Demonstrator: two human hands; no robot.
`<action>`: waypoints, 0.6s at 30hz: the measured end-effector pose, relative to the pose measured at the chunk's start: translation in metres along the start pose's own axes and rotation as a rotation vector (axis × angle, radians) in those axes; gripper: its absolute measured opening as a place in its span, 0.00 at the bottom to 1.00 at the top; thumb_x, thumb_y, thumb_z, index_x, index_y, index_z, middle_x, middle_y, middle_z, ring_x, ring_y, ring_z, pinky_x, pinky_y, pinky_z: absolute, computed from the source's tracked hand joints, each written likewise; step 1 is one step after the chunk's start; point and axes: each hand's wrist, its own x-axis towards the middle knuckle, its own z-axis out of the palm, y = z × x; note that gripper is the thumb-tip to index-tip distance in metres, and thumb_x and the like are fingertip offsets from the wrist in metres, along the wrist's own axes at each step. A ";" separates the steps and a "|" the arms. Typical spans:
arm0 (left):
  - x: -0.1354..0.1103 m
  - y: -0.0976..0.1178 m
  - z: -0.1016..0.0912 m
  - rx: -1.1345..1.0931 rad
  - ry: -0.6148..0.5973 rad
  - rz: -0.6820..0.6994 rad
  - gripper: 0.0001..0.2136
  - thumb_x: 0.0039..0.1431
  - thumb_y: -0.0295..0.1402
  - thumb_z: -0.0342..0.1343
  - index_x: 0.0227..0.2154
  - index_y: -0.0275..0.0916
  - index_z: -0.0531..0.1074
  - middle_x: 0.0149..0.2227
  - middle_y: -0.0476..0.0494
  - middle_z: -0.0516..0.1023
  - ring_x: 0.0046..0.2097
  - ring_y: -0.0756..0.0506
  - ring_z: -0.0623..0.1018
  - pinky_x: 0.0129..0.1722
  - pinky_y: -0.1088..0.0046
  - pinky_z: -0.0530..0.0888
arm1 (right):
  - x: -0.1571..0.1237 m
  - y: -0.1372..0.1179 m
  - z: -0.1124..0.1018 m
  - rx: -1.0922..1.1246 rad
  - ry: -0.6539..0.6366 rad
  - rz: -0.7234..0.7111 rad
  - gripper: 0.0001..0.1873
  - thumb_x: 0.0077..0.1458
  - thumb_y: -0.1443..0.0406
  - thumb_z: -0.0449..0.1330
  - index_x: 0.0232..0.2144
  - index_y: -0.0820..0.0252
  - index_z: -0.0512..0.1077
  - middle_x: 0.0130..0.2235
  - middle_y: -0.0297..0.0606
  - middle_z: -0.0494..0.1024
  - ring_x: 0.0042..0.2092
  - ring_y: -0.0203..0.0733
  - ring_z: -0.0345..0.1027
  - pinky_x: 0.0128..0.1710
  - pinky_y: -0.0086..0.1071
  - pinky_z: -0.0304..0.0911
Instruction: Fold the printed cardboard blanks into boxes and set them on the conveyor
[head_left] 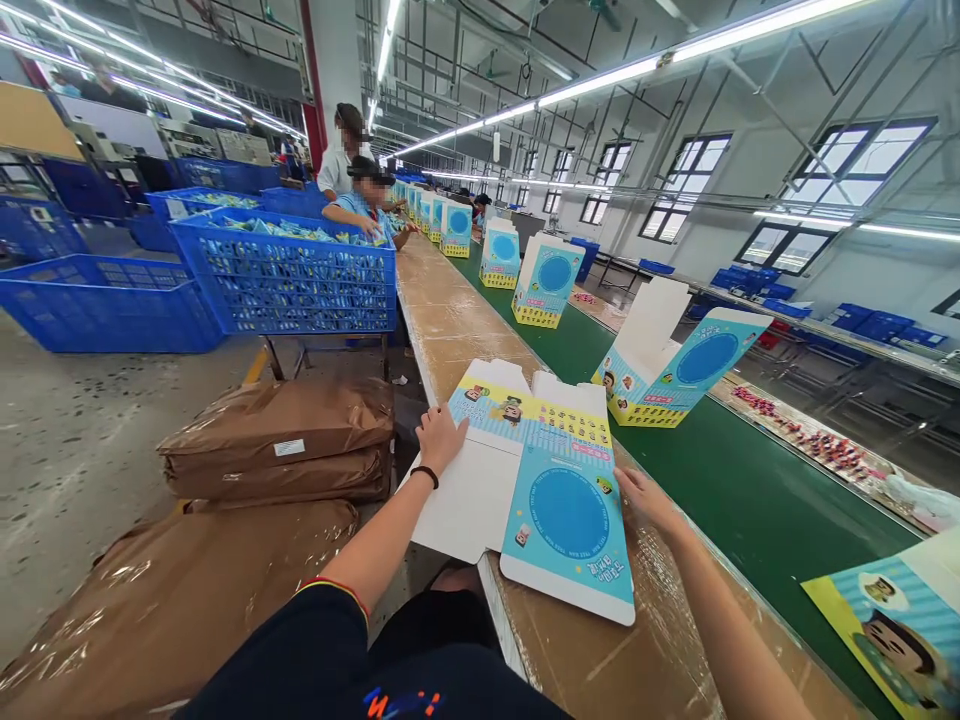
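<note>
A flattened cardboard box [566, 510], printed blue and yellow with a large blue circle, lies unfolded in front of me on the brown-topped bench. Its white flaps spread to the left and hang past the bench edge. My left hand [440, 440] grips the left edge near the top printed panel, thumb over the board. On the opposite side, my right hand [646, 497] holds the right edge beside the blue circle, some fingers hidden. Just beyond, an opened-up box [667, 370] of the same print stands upright on the green conveyor belt [720, 490], its flaps raised.
Further boxes [551, 280] stand in a row along the belt, and another [885, 625] sits at right. Brown wrapped bundles [277, 450] are stacked on my left. Behind them is a blue crate [300, 280] full of small packets. Two people work beyond it.
</note>
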 end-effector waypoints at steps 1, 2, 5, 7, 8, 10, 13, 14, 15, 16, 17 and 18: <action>0.000 0.000 0.001 0.004 0.000 0.007 0.29 0.71 0.41 0.46 0.69 0.30 0.62 0.68 0.21 0.68 0.69 0.28 0.67 0.63 0.50 0.68 | 0.005 -0.009 0.011 -0.018 -0.036 0.022 0.21 0.58 0.50 0.58 0.36 0.59 0.80 0.40 0.46 0.86 0.42 0.52 0.81 0.36 0.36 0.73; 0.000 0.001 0.001 0.007 -0.001 0.014 0.29 0.71 0.40 0.45 0.70 0.31 0.61 0.68 0.22 0.68 0.69 0.29 0.67 0.64 0.49 0.67 | 0.009 -0.017 0.019 -0.035 -0.052 0.049 0.18 0.59 0.53 0.58 0.36 0.60 0.80 0.38 0.46 0.86 0.41 0.51 0.80 0.35 0.34 0.71; -0.001 0.001 0.002 0.016 -0.007 0.035 0.29 0.72 0.40 0.44 0.71 0.31 0.61 0.69 0.23 0.68 0.69 0.29 0.67 0.64 0.48 0.67 | 0.019 -0.027 0.028 -0.067 0.018 0.115 0.11 0.58 0.58 0.60 0.32 0.60 0.77 0.32 0.45 0.83 0.36 0.49 0.78 0.31 0.33 0.66; -0.001 0.000 0.003 0.022 -0.012 0.049 0.29 0.72 0.40 0.43 0.71 0.32 0.61 0.69 0.23 0.68 0.69 0.28 0.67 0.64 0.47 0.67 | 0.024 -0.027 0.028 -0.053 0.071 0.153 0.11 0.57 0.59 0.60 0.27 0.58 0.73 0.27 0.42 0.79 0.34 0.50 0.77 0.30 0.33 0.64; -0.001 -0.001 0.003 0.022 -0.011 0.055 0.29 0.72 0.40 0.43 0.71 0.32 0.61 0.69 0.23 0.68 0.69 0.28 0.67 0.64 0.47 0.67 | 0.026 -0.027 0.027 -0.038 0.101 0.170 0.11 0.56 0.59 0.61 0.24 0.56 0.71 0.25 0.41 0.77 0.34 0.50 0.76 0.29 0.33 0.63; -0.001 -0.003 0.003 0.016 0.004 0.059 0.29 0.72 0.40 0.43 0.71 0.32 0.62 0.68 0.22 0.69 0.68 0.27 0.68 0.63 0.46 0.68 | 0.030 -0.028 0.025 0.008 0.171 0.195 0.13 0.54 0.59 0.62 0.21 0.54 0.67 0.24 0.40 0.75 0.37 0.52 0.76 0.30 0.34 0.64; 0.001 -0.004 0.004 -0.012 0.038 0.058 0.29 0.71 0.40 0.43 0.70 0.31 0.63 0.68 0.21 0.69 0.68 0.26 0.68 0.63 0.45 0.68 | 0.033 -0.036 0.019 0.114 0.290 0.220 0.14 0.52 0.59 0.64 0.21 0.53 0.63 0.28 0.42 0.76 0.41 0.52 0.76 0.32 0.34 0.66; 0.001 -0.004 0.004 -0.024 0.044 0.058 0.29 0.71 0.40 0.44 0.70 0.31 0.63 0.69 0.21 0.68 0.68 0.26 0.68 0.63 0.45 0.68 | 0.034 -0.040 0.017 0.160 0.313 0.224 0.14 0.53 0.59 0.64 0.22 0.53 0.63 0.29 0.42 0.77 0.42 0.51 0.76 0.33 0.34 0.66; 0.001 -0.005 0.004 -0.038 0.047 0.058 0.29 0.71 0.40 0.44 0.69 0.30 0.64 0.70 0.21 0.67 0.69 0.26 0.67 0.64 0.44 0.67 | 0.034 -0.046 0.014 0.214 0.320 0.222 0.14 0.53 0.59 0.64 0.23 0.53 0.64 0.30 0.42 0.77 0.40 0.50 0.76 0.33 0.34 0.67; 0.001 -0.005 0.004 -0.054 0.049 0.057 0.29 0.71 0.40 0.44 0.69 0.30 0.64 0.71 0.22 0.65 0.69 0.26 0.67 0.65 0.45 0.67 | 0.034 -0.052 0.012 0.273 0.310 0.211 0.13 0.53 0.59 0.65 0.23 0.54 0.65 0.30 0.41 0.78 0.39 0.49 0.76 0.33 0.34 0.68; 0.001 -0.005 0.003 -0.073 0.050 0.058 0.29 0.70 0.40 0.45 0.69 0.30 0.64 0.71 0.22 0.64 0.70 0.27 0.66 0.65 0.45 0.66 | 0.033 -0.058 0.010 0.336 0.288 0.192 0.12 0.52 0.59 0.65 0.24 0.55 0.67 0.30 0.40 0.78 0.37 0.47 0.76 0.33 0.34 0.70; 0.001 -0.005 0.001 -0.095 0.053 0.061 0.28 0.70 0.39 0.46 0.68 0.30 0.65 0.72 0.22 0.64 0.70 0.27 0.66 0.66 0.45 0.65 | 0.031 -0.065 0.007 0.399 0.263 0.166 0.11 0.52 0.59 0.66 0.25 0.56 0.69 0.30 0.39 0.79 0.35 0.46 0.76 0.33 0.34 0.71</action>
